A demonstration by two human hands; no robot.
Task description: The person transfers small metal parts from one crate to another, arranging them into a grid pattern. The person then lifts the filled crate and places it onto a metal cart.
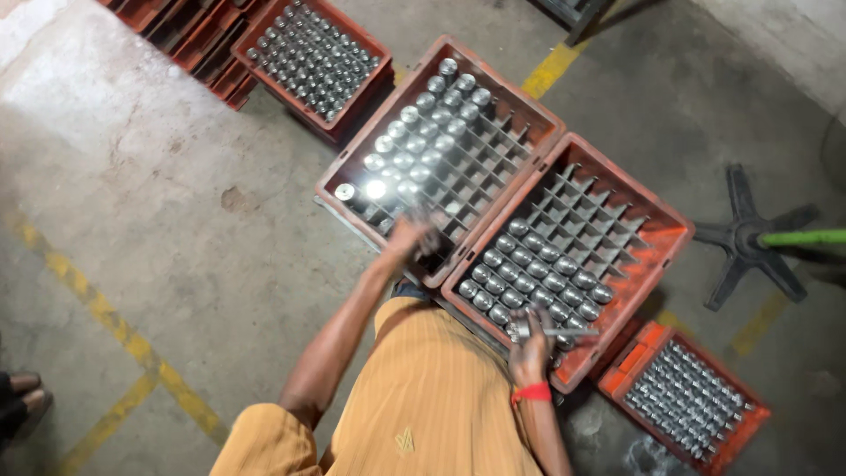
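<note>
We see the left hand (pixel 412 234), blurred so its grip can't be told, over the left red plastic divided crate (pixel 545 123), while the right hand (pixel 530 350) is clamped on a shiny metal cylindrical part (pixel 522 328), maybe two, at the right red plastic divided crate (pixel 671 236).

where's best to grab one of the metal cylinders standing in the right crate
Take a metal cylinder by its round top end, coming straight down from above. Each stands upright in its own cell of the right crate, so the divider walls hide its sides; only the top is free. The right hand is close by.
</note>
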